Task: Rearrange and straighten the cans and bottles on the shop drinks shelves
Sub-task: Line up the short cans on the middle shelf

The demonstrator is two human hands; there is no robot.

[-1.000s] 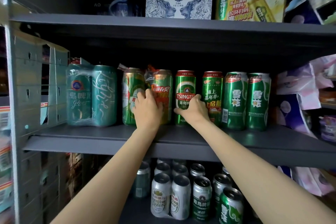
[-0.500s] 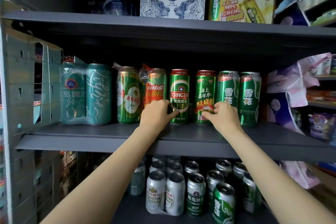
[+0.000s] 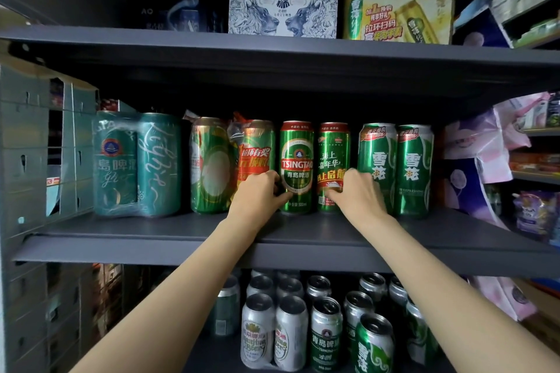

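On the middle shelf [image 3: 151,239] stands a row of upright beer cans. My left hand [image 3: 260,195] curls round the lower left side of the green Tsingtao can [image 3: 297,160]. My right hand [image 3: 359,194] grips the lower part of the green and red can [image 3: 333,157] right of it. Two green Snow cans [image 3: 377,151] [image 3: 415,160] stand further right, with a small gap beside my right hand. Left of my left hand is a shrink-wrapped pack of green cans [image 3: 212,166], then a wrapped teal pack [image 3: 136,163].
The top shelf holds a lion-printed carton [image 3: 281,9] and a yellow carton [image 3: 397,9]. Several silver and green cans [image 3: 291,333] fill the lower shelf. Grey crates [image 3: 36,145] stand at the left, pink and purple packs [image 3: 478,145] at the right.
Both hands have moved right: the left from the wrapped green pack to the Tsingtao can, the right onto the green and red can, which now stands slightly apart from the Snow cans.
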